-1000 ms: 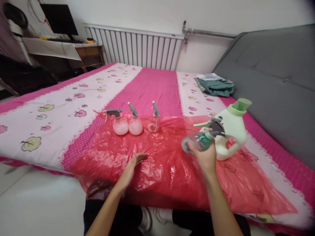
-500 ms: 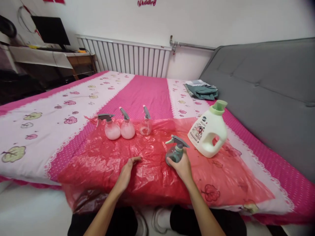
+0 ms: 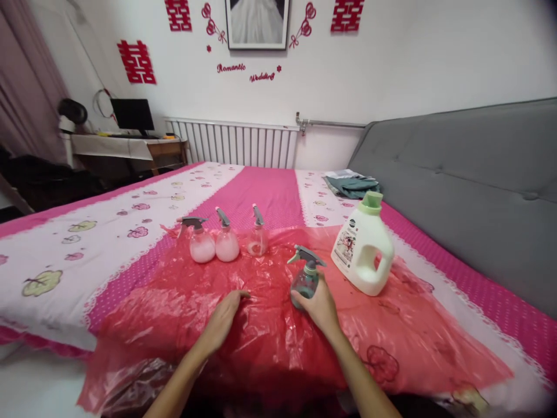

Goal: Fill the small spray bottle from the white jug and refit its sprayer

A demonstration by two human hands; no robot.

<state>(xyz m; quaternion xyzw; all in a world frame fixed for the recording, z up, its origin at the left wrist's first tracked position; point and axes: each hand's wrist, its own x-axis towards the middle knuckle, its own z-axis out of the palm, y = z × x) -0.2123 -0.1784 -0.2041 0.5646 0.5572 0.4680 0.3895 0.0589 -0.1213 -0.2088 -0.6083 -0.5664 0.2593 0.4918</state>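
Observation:
My right hand [image 3: 322, 305] is wrapped round the body of a dark, see-through spray bottle [image 3: 304, 281] with a grey and pale green trigger head. The bottle is upright on, or just above, a red plastic sheet [image 3: 261, 325]; I cannot tell which. My left hand [image 3: 223, 318] lies on the sheet with its fingers stretched out and nothing in it. Beyond it stand three pinkish spray bottles: a left one [image 3: 202, 247], a middle one [image 3: 227, 244] touching or nearly touching it, and a right one [image 3: 258, 239] a little apart. To the right is a white detergent jug [image 3: 364, 249] with a green cap.
The plastic lies over a bed with a pink and white flowered cover [image 3: 265, 188]. Folded clothes [image 3: 352, 184] lie near the grey headboard [image 3: 461, 168]. A radiator [image 3: 235, 142] and a desk with a monitor [image 3: 133, 114] stand at the back.
My view has tilted upward, showing more of the wall with its red decorations and framed picture. My right hand still grips the spray bottle; my left hand stays on the sheet.

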